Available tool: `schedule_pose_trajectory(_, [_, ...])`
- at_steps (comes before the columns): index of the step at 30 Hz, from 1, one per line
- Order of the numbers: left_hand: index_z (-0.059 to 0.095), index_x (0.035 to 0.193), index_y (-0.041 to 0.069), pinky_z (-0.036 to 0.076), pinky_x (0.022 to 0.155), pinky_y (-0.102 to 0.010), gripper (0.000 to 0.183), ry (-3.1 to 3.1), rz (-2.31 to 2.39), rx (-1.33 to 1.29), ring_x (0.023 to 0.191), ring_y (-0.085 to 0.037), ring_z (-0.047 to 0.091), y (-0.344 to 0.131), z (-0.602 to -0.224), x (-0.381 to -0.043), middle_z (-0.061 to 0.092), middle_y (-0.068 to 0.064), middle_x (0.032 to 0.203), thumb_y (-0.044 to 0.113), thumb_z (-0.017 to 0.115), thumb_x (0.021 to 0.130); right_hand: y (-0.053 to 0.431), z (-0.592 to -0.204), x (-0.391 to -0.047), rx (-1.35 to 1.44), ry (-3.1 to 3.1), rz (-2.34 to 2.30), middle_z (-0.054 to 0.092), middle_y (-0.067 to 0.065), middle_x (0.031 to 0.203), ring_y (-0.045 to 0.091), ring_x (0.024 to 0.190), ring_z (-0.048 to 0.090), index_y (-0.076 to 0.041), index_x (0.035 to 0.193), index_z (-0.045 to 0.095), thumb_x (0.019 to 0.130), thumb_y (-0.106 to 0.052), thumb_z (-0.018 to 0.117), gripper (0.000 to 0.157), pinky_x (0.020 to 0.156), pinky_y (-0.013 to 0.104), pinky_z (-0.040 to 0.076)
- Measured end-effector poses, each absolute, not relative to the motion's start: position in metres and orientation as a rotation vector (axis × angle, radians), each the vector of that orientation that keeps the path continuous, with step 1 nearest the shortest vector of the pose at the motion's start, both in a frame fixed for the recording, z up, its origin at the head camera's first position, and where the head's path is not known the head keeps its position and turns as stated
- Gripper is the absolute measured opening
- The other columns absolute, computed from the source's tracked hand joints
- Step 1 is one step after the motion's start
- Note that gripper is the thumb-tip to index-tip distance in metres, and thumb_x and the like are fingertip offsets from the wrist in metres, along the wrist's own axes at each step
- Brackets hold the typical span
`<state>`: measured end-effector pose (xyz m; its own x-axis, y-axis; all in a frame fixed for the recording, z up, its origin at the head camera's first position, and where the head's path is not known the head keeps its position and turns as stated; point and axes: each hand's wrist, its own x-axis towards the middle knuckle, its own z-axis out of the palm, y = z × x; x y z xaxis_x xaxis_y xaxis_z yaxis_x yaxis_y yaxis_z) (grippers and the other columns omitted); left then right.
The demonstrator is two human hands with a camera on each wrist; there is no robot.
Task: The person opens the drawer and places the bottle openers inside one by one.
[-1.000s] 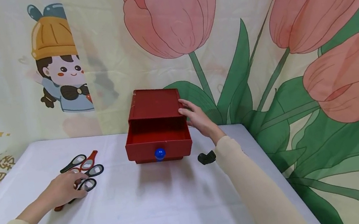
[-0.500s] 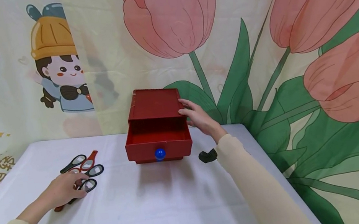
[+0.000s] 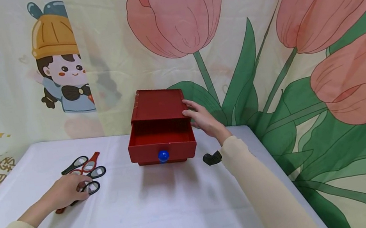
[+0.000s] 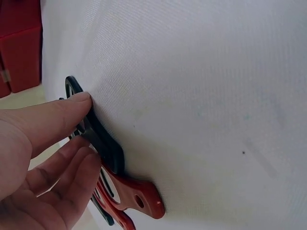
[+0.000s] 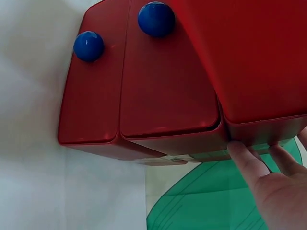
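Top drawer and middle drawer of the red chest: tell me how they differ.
The top drawer is pulled well out and overhangs the table; the middle drawer looks shut in the red chest.
The top drawer shows its inside in the head view; the middle drawer shows only its front, in the right wrist view.
Both are red, each with a round blue knob on the front.
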<state>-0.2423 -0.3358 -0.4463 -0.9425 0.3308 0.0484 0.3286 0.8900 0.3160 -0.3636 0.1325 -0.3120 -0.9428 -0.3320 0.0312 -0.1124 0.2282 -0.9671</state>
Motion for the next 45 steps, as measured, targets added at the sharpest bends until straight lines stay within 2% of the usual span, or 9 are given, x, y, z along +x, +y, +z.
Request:
schedule_pose_trajectory(9, [0.076, 0.118, -0.001, 0.053, 0.072, -0.037, 0.043, 3.045, 0.504, 0.605, 0.082, -0.014, 0.056, -0.331, -0.442, -0.240, 0.068, -0.001, 0.093, 0.013, 0.091, 0.080, 0.133, -0.311, -0.363, -0.427, 2.324, -1.787, 0.031, 0.006, 0.171, 0.032, 0.151, 0.039, -0.025, 0.168, 0.031, 0.110, -0.027, 0.055, 0.063, 0.119, 0.054, 0.043])
schedule_pose_trajectory(18, [0.076, 0.118, 0.001, 0.053, 0.074, -0.036, 0.042, 3.045, 0.475, 0.678, 0.080, -0.009, 0.055, -0.326, -0.444, -0.242, 0.071, 0.001, 0.096, 0.017, 0.092, 0.081, 0.133, -0.313, -0.363, -0.456, 2.295, -1.797, 0.030, 0.005, 0.171, 0.031, 0.151, 0.039, -0.025, 0.168, 0.030, 0.111, -0.027, 0.054, 0.062, 0.119, 0.054, 0.043])
schedule_pose_trajectory(26, [0.076, 0.118, 0.004, 0.053, 0.075, -0.037, 0.042, 3.009, 0.437, 0.688, 0.081, -0.011, 0.055, -0.325, -0.440, -0.244, 0.070, 0.003, 0.096, 0.020, 0.092, 0.082, 0.131, -0.311, -0.362, -0.468, 2.287, -1.797, 0.028, 0.005, 0.172, 0.031, 0.152, 0.038, -0.026, 0.169, 0.030, 0.112, -0.027, 0.053, 0.061, 0.121, 0.053, 0.041])
schedule_pose_trajectory(32, [0.076, 0.118, 0.002, 0.056, 0.077, -0.039, 0.043, 3.007, 0.419, 0.727, 0.085, -0.012, 0.059, -0.323, -0.434, -0.244, 0.073, -0.002, 0.103, 0.018, 0.092, 0.082, 0.131, -0.311, -0.362, -0.486, 2.280, -1.782, 0.028, 0.005, 0.172, 0.031, 0.153, 0.037, -0.025, 0.169, 0.027, 0.112, -0.027, 0.052, 0.063, 0.121, 0.054, 0.041])
schedule_pose_trajectory(39, [0.075, 0.123, 0.000, 0.051, 0.068, -0.031, 0.042, 3.021, 0.457, 0.793, 0.080, -0.013, 0.055, -0.313, -0.402, -0.253, 0.068, 0.002, 0.093, 0.014, 0.089, 0.086, 0.133, -0.314, -0.363, -0.492, 2.262, -1.786, 0.027, 0.005, 0.172, 0.031, 0.153, 0.036, -0.024, 0.170, 0.026, 0.113, -0.027, 0.052, 0.063, 0.121, 0.054, 0.041])
schedule_pose_trajectory(45, [0.072, 0.129, -0.003, 0.056, 0.066, -0.027, 0.047, 3.048, 0.506, 0.802, 0.082, -0.013, 0.064, -0.298, -0.350, -0.263, 0.072, 0.000, 0.097, 0.011, 0.088, 0.087, 0.136, -0.315, -0.363, -0.483, 2.257, -1.806, 0.026, 0.005, 0.172, 0.030, 0.153, 0.037, -0.024, 0.169, 0.027, 0.112, -0.027, 0.052, 0.062, 0.121, 0.053, 0.041])
